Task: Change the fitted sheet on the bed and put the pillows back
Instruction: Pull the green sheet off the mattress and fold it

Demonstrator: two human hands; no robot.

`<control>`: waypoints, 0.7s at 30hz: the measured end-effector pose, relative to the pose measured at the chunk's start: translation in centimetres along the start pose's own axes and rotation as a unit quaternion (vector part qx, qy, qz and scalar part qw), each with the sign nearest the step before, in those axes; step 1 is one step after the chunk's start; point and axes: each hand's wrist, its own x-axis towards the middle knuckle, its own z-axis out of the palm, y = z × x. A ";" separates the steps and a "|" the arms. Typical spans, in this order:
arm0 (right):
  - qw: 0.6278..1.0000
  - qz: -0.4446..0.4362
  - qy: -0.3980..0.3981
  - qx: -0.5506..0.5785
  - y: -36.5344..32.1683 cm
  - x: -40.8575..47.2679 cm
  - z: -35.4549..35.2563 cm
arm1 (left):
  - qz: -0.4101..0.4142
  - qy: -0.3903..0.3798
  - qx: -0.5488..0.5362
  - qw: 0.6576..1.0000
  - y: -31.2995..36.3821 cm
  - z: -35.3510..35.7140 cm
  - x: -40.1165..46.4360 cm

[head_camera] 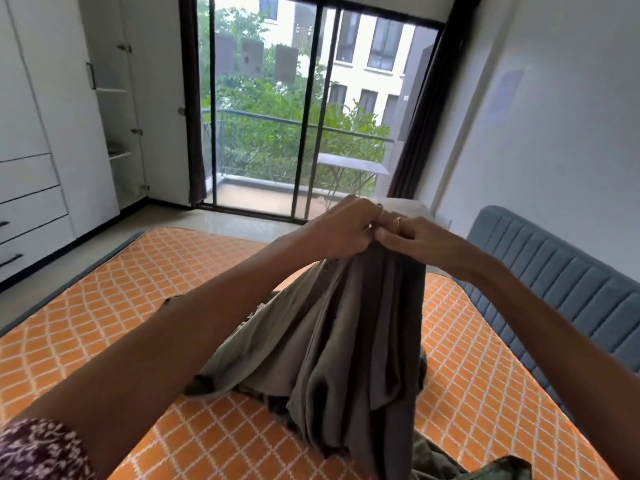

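Grey-brown cloth, the fitted sheet point(332, 327), hangs in long folds above the mattress point(114, 323), gathered to a peak at its top edge and spreading wide below, where its lower folds pile on the mattress surface. That mattress is bare, covered in an orange fabric with a white diamond lattice. Both hands meet at the peak of the sheet, well above the mattress. The left hand point(341, 230) has its fingers curled tight around the bunched top of the cloth, a ring showing on one finger. The right hand point(412, 237) touches it knuckle to knuckle, its fingers and thumb bent down and pinching the same gathered edge; it too wears a ring. Both forearms reach out over the mattress, and a dark patterned sleeve point(38, 452) shows at the left arm.

Along the right side of the mattress stands a blue padded headboard point(554, 282) with vertical stitched channels, against a white wall. Beyond the far end of the mattress a sliding glass door point(311, 109) with dark frames looks onto a balcony rail and green trees. Left of the mattress, across a strip of pale floor, stands a white wardrobe point(45, 140) with drawers.
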 end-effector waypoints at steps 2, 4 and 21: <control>0.999 -0.039 -0.010 -0.003 0.4 0.1 1.2 | -0.002 0.007 -0.016 1.000 0.0 0.1 -0.7; 0.997 -0.077 0.003 0.025 1.1 0.1 1.9 | -0.003 0.038 -0.046 0.998 -0.1 0.3 -1.2; 0.882 -0.301 0.131 -0.339 0.4 -0.7 -0.3 | -0.054 0.197 -0.074 0.976 0.6 1.9 -3.6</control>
